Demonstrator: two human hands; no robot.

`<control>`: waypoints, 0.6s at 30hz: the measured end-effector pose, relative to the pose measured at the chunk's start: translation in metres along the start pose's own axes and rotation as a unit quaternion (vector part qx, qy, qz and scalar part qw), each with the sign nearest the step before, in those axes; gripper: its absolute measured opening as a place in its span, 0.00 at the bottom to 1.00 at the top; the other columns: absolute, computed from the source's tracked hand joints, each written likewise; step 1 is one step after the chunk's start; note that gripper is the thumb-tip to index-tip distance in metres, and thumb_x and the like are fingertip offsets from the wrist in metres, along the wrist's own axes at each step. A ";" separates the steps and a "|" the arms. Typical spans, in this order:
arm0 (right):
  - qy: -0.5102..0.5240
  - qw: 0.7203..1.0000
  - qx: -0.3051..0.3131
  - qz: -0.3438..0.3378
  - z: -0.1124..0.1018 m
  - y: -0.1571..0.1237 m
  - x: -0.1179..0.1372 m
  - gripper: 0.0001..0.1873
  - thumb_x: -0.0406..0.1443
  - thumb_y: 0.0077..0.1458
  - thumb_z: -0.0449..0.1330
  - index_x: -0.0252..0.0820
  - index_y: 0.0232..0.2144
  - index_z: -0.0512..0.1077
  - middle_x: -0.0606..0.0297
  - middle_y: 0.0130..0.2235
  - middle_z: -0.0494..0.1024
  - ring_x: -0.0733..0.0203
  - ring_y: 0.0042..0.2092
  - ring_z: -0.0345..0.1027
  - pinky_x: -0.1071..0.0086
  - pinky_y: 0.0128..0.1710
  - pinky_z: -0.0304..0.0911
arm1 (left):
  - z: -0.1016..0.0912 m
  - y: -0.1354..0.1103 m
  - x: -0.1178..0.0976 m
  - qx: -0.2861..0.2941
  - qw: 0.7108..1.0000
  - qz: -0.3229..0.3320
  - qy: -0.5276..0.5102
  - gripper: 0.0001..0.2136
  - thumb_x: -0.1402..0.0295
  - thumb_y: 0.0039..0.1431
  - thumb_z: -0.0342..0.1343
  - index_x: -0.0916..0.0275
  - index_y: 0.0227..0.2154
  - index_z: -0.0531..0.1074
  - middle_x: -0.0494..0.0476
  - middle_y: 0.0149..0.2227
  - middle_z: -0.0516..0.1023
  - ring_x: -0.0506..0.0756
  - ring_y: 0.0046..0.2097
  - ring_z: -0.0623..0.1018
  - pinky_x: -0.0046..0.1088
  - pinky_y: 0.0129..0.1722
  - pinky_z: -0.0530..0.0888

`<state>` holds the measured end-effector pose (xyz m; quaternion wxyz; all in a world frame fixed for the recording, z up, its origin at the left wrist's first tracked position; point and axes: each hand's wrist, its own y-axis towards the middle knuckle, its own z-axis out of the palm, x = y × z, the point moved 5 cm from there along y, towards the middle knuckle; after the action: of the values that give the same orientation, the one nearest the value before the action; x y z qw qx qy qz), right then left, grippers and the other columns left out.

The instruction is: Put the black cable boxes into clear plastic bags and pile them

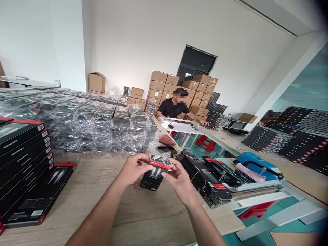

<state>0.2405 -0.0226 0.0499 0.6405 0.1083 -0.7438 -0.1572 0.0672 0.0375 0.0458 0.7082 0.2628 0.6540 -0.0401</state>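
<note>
Between my two hands, a black box (153, 178) with a red band and a picture of two white plugs stands tilted over the wooden table. Clear plastic film shows around its top end. My left hand (135, 169) pinches the box's upper left corner between thumb and fingers. On the other side, my right hand (178, 177) grips the upper right corner, its thumb on the front face. The fingertips behind the box are partly hidden.
Plastic-wrapped boxes (102, 126) stand in rows behind my hands. A tall stack of black boxes (23, 153) rises at left. Flat folded cartons (205, 181) and a blue machine (256, 167) sit at right. A person (174, 106) works at another table beyond.
</note>
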 end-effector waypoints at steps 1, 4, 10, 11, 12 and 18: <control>-0.037 0.999 0.025 0.013 0.000 -0.002 -0.007 0.20 0.40 0.48 0.66 0.46 0.44 0.68 0.63 0.41 0.76 0.58 0.41 0.69 0.64 0.42 0.64 | -0.001 0.000 0.005 0.023 0.999 -0.012 0.032 0.10 0.68 0.45 0.62 0.64 0.33 0.75 0.54 0.34 0.78 0.52 0.35 0.74 0.26 0.37 0.69; -0.150 0.982 0.095 0.061 -0.002 -0.006 -0.027 0.17 0.39 0.45 0.67 0.40 0.38 0.73 0.62 0.37 0.76 0.57 0.38 0.69 0.63 0.40 0.64 | -0.001 -0.002 0.032 0.075 0.987 -0.056 0.134 0.08 0.69 0.43 0.62 0.64 0.30 0.76 0.52 0.31 0.76 0.53 0.35 0.73 0.26 0.36 0.67; -0.130 0.984 0.108 0.054 -0.009 0.000 -0.016 0.22 0.43 0.49 0.64 0.41 0.45 0.71 0.60 0.42 0.76 0.56 0.41 0.69 0.63 0.42 0.65 | 0.004 -0.007 0.056 0.113 0.940 -0.083 0.309 0.12 0.70 0.35 0.65 0.63 0.29 0.77 0.53 0.31 0.75 0.54 0.33 0.72 0.26 0.31 0.64; -0.127 0.986 0.098 0.043 -0.010 0.001 -0.011 0.21 0.44 0.50 0.63 0.41 0.45 0.71 0.60 0.42 0.76 0.56 0.41 0.69 0.64 0.42 0.64 | 0.004 -0.007 0.050 0.102 0.946 -0.078 0.299 0.15 0.69 0.35 0.65 0.62 0.32 0.77 0.53 0.32 0.75 0.54 0.33 0.72 0.26 0.31 0.64; -0.130 0.986 0.095 0.034 -0.009 0.002 -0.008 0.20 0.44 0.51 0.62 0.41 0.44 0.72 0.60 0.41 0.76 0.57 0.41 0.69 0.64 0.42 0.64 | 0.004 -0.007 0.044 0.090 0.956 -0.073 0.271 0.19 0.68 0.36 0.65 0.62 0.36 0.76 0.53 0.32 0.75 0.54 0.33 0.72 0.26 0.32 0.65; -0.127 0.982 0.130 0.044 0.002 -0.004 -0.028 0.17 0.40 0.48 0.65 0.41 0.40 0.72 0.61 0.40 0.77 0.56 0.42 0.70 0.61 0.46 0.64 | 0.011 -0.005 0.037 0.104 0.977 -0.058 0.175 0.14 0.68 0.44 0.59 0.65 0.36 0.76 0.54 0.33 0.77 0.54 0.34 0.73 0.27 0.33 0.67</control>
<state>0.2423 -0.0158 0.0226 0.5278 0.1366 -0.8372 -0.0432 0.0803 0.0388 0.0094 0.5479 0.2996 0.7743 -0.1026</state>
